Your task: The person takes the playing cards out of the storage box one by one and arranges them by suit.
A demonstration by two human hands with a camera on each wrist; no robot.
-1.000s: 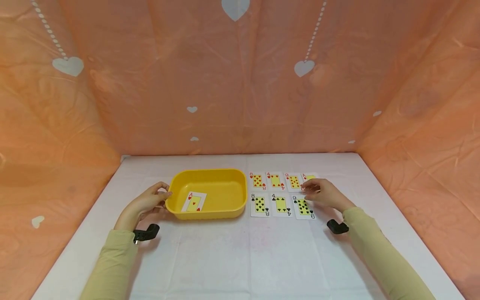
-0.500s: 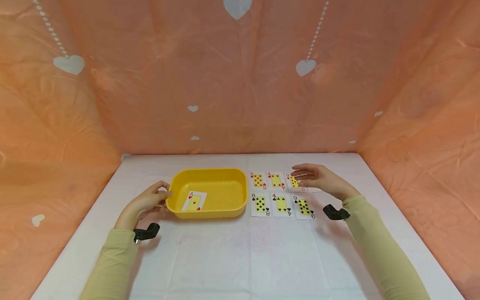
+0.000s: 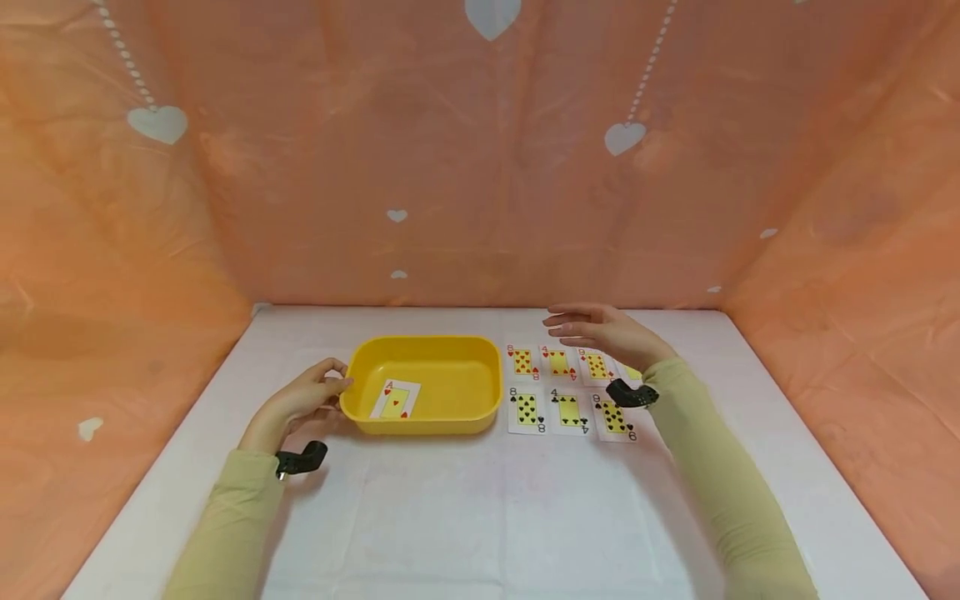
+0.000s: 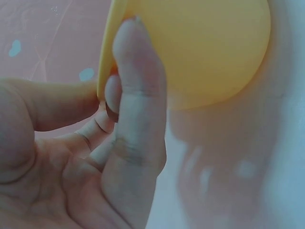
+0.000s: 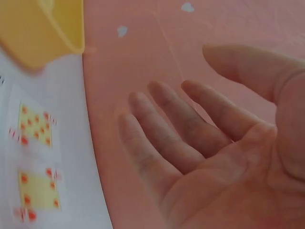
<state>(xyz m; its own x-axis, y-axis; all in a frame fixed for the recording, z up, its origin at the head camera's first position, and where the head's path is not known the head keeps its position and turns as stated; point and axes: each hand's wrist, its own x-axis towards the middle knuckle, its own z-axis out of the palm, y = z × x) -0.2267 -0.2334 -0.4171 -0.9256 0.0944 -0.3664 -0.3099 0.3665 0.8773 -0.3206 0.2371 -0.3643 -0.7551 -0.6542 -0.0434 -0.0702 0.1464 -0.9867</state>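
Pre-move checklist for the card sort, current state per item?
1. Left hand holds the yellow tray at its left rim: ok; the left wrist view shows the fingers on the rim.
2. Right hand empty, fingers straight, above the far row of cards: ok.
3. Ace of hearts lies flat in the tray: ok.
4. Near row, 8 of spades, 4 of spades and 9 of spades, face up and apart: ok.
5. Far row: 8 of hearts and 4 of hearts readable: ok. The card under the right wrist: cannot tell.
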